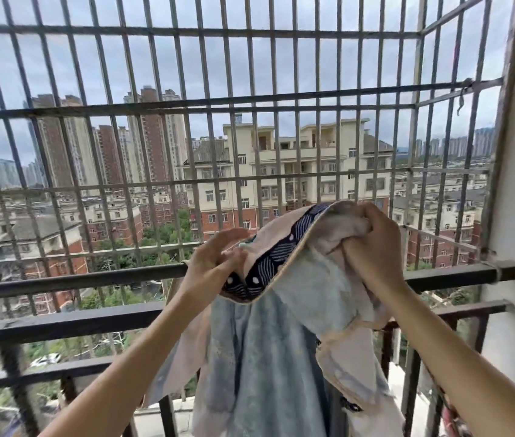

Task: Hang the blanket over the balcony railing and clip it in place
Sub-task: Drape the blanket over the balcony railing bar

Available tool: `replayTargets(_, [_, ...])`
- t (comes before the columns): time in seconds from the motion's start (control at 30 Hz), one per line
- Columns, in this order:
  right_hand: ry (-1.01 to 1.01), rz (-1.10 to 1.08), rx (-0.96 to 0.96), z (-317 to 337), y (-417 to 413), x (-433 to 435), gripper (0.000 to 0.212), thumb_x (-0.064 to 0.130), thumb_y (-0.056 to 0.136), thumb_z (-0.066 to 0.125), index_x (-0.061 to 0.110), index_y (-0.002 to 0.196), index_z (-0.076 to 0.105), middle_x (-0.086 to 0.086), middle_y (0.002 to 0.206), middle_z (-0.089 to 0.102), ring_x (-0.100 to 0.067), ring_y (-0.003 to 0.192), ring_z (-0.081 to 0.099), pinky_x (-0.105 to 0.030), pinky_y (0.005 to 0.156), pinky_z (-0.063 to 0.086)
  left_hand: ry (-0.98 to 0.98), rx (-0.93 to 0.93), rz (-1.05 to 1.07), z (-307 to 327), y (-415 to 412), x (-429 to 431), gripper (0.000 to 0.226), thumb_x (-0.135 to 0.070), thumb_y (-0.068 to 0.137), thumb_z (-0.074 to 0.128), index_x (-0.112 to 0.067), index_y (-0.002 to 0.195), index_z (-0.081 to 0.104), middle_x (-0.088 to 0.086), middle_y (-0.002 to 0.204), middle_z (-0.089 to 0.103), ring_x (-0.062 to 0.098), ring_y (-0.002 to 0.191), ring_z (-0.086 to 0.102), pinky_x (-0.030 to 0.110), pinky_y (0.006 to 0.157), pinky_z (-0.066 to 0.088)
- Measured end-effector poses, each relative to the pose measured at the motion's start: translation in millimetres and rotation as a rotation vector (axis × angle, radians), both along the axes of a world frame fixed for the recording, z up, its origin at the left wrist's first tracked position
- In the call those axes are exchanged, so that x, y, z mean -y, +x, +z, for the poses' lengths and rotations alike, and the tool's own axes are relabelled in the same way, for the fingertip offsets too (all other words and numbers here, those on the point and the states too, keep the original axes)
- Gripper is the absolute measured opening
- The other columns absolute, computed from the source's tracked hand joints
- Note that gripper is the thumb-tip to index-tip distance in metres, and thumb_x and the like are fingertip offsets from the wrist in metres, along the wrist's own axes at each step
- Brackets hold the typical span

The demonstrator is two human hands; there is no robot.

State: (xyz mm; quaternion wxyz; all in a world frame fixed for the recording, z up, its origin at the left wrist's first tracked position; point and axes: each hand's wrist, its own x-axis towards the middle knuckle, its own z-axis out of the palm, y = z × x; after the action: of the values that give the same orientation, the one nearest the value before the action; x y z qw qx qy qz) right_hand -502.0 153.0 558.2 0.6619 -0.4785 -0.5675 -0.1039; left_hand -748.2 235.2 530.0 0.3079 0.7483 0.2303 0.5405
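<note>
Holds the blanket (269,357) up on the near side of the railing, with most of the pale blue cloth drooping in loose folds below and running out of view at the bottom. Grips a bunched wad of it in the right hand (373,244), fingers curled tight around the cloth. Pinches the edge by the dark patterned border (281,250) with the left hand (215,260), thumb against fingertips. Appears not yet to have laid anything over the railing (76,280), just beyond the hands. Shows no clip anywhere. Faces, past that, a metal grille (186,104) closing in the balcony, then apartment blocks (297,171) well beyond.

As a judgement of the risks: could lose the cloth down the far side if thrown across while bunched, given uneven weight dragging it into the gap between railing and grille. Could also slip out of the light left-hand pinch during spreading. Probably calls for opening it flat first, leaving similar lengths on each side, and keeping one hand on it until clipped.
</note>
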Motion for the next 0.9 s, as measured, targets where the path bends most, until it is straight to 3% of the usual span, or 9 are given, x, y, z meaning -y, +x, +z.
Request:
replayTargets(0.13, [0.047, 0.068, -0.084, 35.1, 4.6, -6.1, 0.039, -0.019, 0.073, 0.045, 0.019, 0.070, 0.055, 0.009, 0.063, 0.054, 0.011, 0.058, 0.053, -0.004, 0.052, 0.039, 0.213, -0.317, 0.316, -3.2, 3.9, -10.6, 0.069, -0.004, 0.077, 0.076, -0.019, 0.138, 0.046, -0.006, 0.126, 0.063, -0.008, 0.080, 0.064, 0.006, 0.079, 0.047])
replayTargets(0.23, [0.114, 0.028, -0.072, 72.7, 14.5, -19.1, 0.033, -0.015, 0.075, 0.035, 0.008, 0.075, 0.058, 0.008, 0.061, 0.050, 0.009, 0.054, 0.051, -0.006, 0.052, 0.040, 0.297, -0.356, 0.369, -4.6, 9.2, -11.0, 0.073, -0.002, 0.075, 0.076, -0.017, 0.139, 0.045, 0.007, 0.107, 0.071, 0.002, 0.058, 0.059, 0.011, 0.067, 0.048])
replayTargets(0.4, [0.411, 0.013, 0.052, 164.9, -3.6, 6.8, 0.033, 0.000, 0.065, 0.032, 0.013, 0.074, 0.060, 0.017, 0.062, 0.049, 0.007, 0.057, 0.049, -0.010, 0.054, 0.034, 0.163, -0.129, 0.273, -2.4, 5.9, -19.1, 0.070, 0.002, 0.080, 0.072, -0.017, 0.140, 0.040, -0.003, 0.114, 0.066, 0.019, 0.090, 0.068, 0.037, 0.092, 0.055])
replayTargets(0.5, [0.436, 0.060, 0.250, 149.3, -39.8, 47.9, 0.025, 0.008, 0.066, 0.037, 0.017, 0.077, 0.058, 0.022, 0.064, 0.048, 0.008, 0.059, 0.051, -0.007, 0.054, 0.033, 0.198, -0.153, 0.263, -4.2, 7.1, -17.7, 0.068, -0.001, 0.077, 0.077, -0.014, 0.136, 0.046, 0.001, 0.102, 0.070, 0.004, 0.081, 0.067, 0.023, 0.081, 0.055])
replayTargets(0.57, [0.238, 0.112, 0.441, 105.5, -54.9, 67.0, 0.025, 0.005, 0.067, 0.051, 0.019, 0.085, 0.058, 0.023, 0.063, 0.049, 0.010, 0.059, 0.055, -0.004, 0.050, 0.033, 0.242, -0.229, 0.286, -8.8, 6.0, -14.1, 0.060, -0.001, 0.075, 0.077, -0.018, 0.129, 0.056, -0.012, 0.092, 0.066, -0.004, 0.080, 0.062, 0.020, 0.076, 0.053])
replayTargets(0.67, [-0.268, 0.182, 0.660, 12.5, -70.6, 75.6, 0.040, 0.007, 0.065, 0.062, 0.027, 0.099, 0.056, 0.020, 0.073, 0.063, 0.006, 0.060, 0.058, -0.010, 0.049, 0.044, 0.311, -0.311, 0.282, -12.1, 6.1, -15.7, 0.052, 0.005, 0.073, 0.071, -0.019, 0.119, 0.066, -0.006, 0.105, 0.067, 0.010, 0.091, 0.063, 0.033, 0.079, 0.056])
replayTargets(0.73, [-0.442, 0.275, 0.637, -49.1, -76.6, 66.4, 0.024, 0.023, 0.069, 0.048, 0.023, 0.092, 0.054, 0.010, 0.083, 0.065, -0.004, 0.067, 0.060, -0.023, 0.058, 0.050, 0.273, -0.315, 0.339, -9.2, 8.4, -12.3, 0.060, 0.015, 0.071, 0.057, -0.019, 0.119, 0.068, -0.002, 0.114, 0.068, 0.013, 0.093, 0.064, 0.020, 0.076, 0.055])
replayTargets(0.8, [-0.615, 0.306, 0.592, -93.3, -72.0, 53.6, 0.033, 0.037, 0.071, 0.040, 0.028, 0.101, 0.052, 0.004, 0.093, 0.063, -0.018, 0.082, 0.062, -0.035, 0.071, 0.053, 0.321, -0.320, 0.361, -8.7, 10.4, -8.1, 0.064, 0.021, 0.068, 0.046, -0.016, 0.113, 0.072, -0.004, 0.123, 0.064, 0.013, 0.107, 0.062, 0.019, 0.090, 0.051])
replayTargets(0.9, [-0.866, 0.412, 0.568, -114.0, -53.1, 44.7, 0.053, 0.056, 0.078, 0.059, 0.037, 0.126, 0.050, 0.013, 0.105, 0.064, -0.007, 0.090, 0.062, -0.028, 0.079, 0.053, 0.459, -0.374, 0.382, -13.9, 4.5, -9.2, 0.058, 0.023, 0.074, 0.051, -0.016, 0.109, 0.075, -0.004, 0.134, 0.055, 0.015, 0.126, 0.052, 0.025, 0.107, 0.042])
